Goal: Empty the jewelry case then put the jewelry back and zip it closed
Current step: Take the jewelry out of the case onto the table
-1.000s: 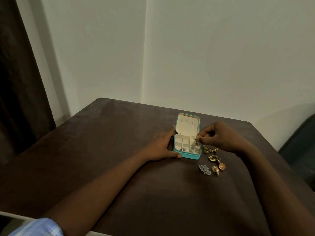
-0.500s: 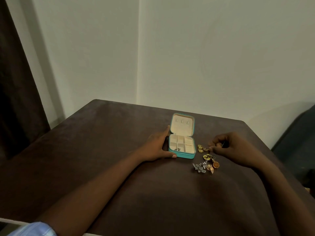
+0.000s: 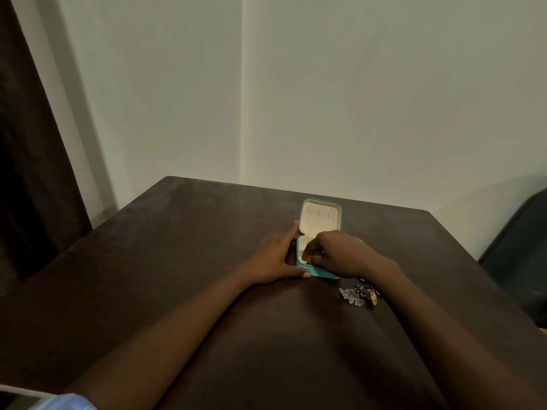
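A small teal jewelry case (image 3: 321,216) lies open on the brown table (image 3: 177,261), its cream lid flat at the far side. My left hand (image 3: 276,258) rests against the case's left wall, fingers spread along it. My right hand (image 3: 334,253) reaches over the compartments with its fingertips pinched down at the front left one; what they hold is hidden. A small pile of silver and gold jewelry (image 3: 358,295) lies on the table to the right of the case, partly behind my right wrist.
The table stands in a corner of pale walls. A dark curtain (image 3: 29,173) hangs at the left. A dark chair or cushion (image 3: 521,255) sits beyond the table's right edge.
My right hand carried a piece from the case to the pile at the right, then came back over the case's compartments. My left hand stayed on the case.
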